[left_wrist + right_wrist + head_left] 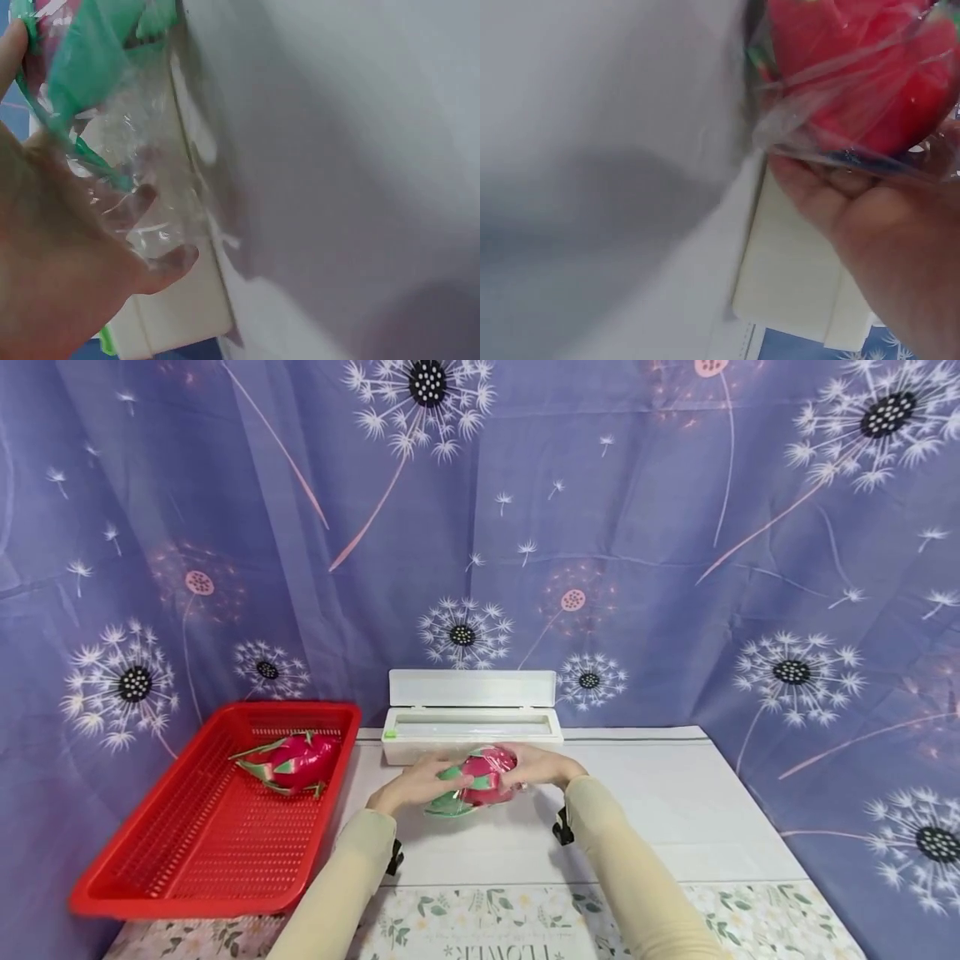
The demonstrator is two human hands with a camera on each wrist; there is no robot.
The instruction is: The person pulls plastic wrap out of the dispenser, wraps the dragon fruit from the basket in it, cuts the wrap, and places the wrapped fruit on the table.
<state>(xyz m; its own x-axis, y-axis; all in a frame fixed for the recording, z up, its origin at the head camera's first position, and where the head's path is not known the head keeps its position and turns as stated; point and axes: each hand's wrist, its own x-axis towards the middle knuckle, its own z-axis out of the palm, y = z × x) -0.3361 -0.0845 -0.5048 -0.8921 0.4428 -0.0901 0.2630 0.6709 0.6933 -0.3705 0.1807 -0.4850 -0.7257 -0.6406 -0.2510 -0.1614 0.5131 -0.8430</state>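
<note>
At your left, a red slotted plastic basket [202,835] holds one pink dragon fruit [294,762]. Your left hand [411,785] and right hand [542,767] curl around a film-wrapped pink dragon fruit [483,778] just before the open white film dispenser box [471,720].
</note>
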